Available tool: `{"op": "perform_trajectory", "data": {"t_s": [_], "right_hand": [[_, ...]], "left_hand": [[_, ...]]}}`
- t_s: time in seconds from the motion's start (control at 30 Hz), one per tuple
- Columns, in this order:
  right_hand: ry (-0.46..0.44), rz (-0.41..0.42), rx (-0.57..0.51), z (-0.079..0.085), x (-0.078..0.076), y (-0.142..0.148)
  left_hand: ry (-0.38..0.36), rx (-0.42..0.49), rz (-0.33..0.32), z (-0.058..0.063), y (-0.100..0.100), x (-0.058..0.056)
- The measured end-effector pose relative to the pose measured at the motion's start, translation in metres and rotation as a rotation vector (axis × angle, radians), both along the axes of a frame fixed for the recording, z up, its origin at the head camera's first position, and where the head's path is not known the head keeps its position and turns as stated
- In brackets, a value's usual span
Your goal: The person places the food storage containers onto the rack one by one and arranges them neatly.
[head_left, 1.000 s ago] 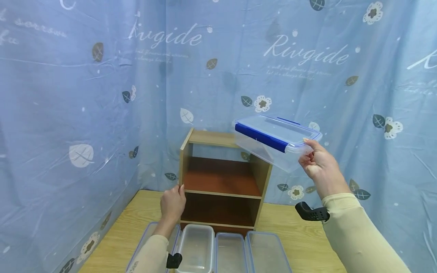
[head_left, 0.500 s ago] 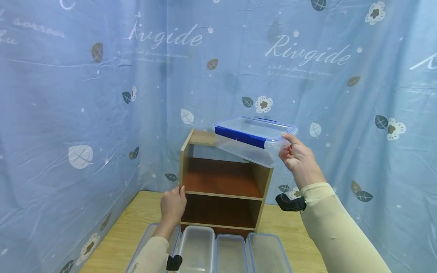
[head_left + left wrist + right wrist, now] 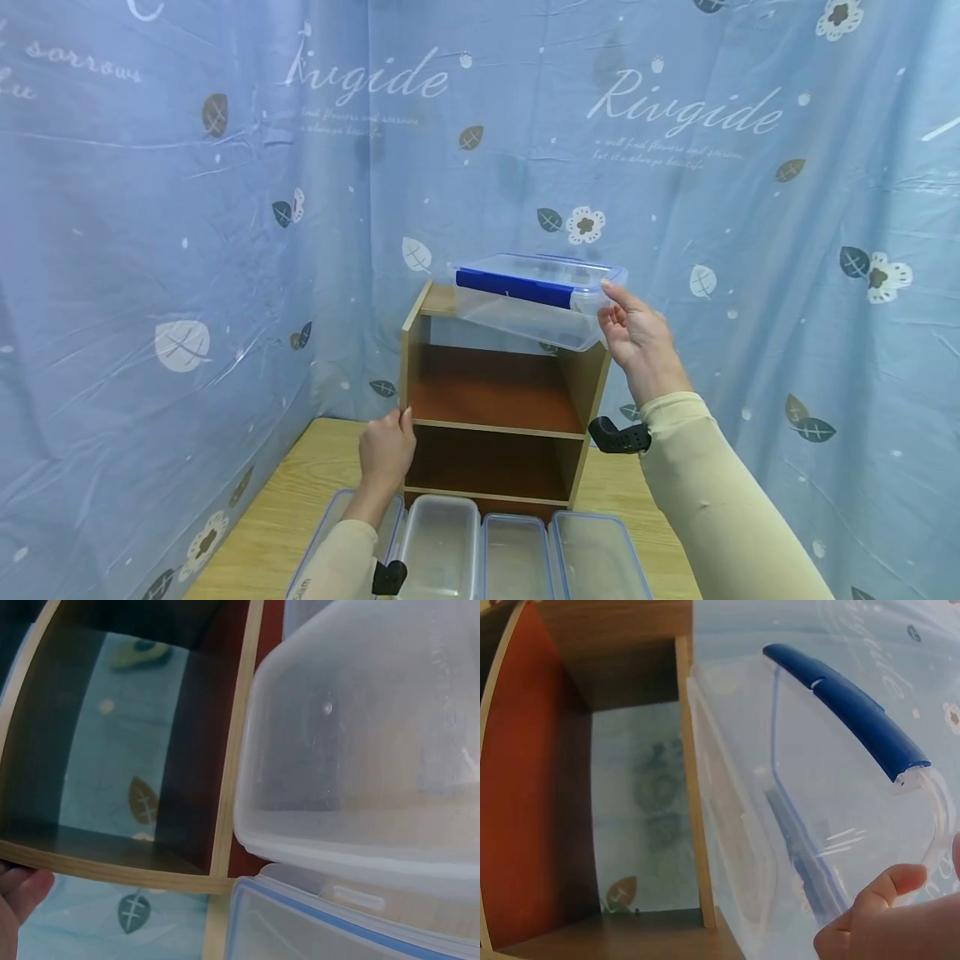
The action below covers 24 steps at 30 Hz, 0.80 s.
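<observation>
Right hand point(image 3: 637, 342), thumb and fingers pinching box point(image 3: 525, 307), box at shelf point(image 3: 491, 392) top, left hand point(image 3: 386, 450), fingers curled on shelf edge.

The clear box point(image 3: 528, 302) — lidded, blue-clasped — tilts at the top of the upright, open-fronted wooden shelf unit point(image 3: 495, 396).

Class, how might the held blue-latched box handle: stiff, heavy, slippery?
The blue-latched box is probably stiff: its walls look straight though the right hand grips only one end. It seems light, since no contents show. Its glossy plastic may be slippery.
</observation>
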State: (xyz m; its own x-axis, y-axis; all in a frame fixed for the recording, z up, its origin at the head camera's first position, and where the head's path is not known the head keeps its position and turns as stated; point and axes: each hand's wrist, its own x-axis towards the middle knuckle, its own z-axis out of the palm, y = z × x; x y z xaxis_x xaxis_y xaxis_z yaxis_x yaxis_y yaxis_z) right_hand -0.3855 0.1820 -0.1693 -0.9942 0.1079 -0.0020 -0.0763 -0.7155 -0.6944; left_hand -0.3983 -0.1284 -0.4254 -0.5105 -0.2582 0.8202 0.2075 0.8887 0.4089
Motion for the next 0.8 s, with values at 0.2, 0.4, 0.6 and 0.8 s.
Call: {"op": "perform_trajectory", "data": {"t_s": [0.2,0.4,0.6,0.8], "right_hand": [[0.135,-0.030,0.239,-0.008,-0.004,-0.006],[0.161,-0.093,0.445,-0.015,-0.007,-0.008],[0.120,-0.227,0.836,-0.022,-0.012,-0.016],[0.134,-0.382,0.968,-0.034,-0.022,-0.024]], "left_hand": [[-0.005,0.006,0.010,0.002,-0.003,-0.002],[-0.029,0.002,0.011,0.000,-0.001,-0.003],[-0.022,-0.006,0.024,-0.001,0.000,-0.002],[-0.022,-0.014,0.030,-0.001,0.001,-0.001]]}}
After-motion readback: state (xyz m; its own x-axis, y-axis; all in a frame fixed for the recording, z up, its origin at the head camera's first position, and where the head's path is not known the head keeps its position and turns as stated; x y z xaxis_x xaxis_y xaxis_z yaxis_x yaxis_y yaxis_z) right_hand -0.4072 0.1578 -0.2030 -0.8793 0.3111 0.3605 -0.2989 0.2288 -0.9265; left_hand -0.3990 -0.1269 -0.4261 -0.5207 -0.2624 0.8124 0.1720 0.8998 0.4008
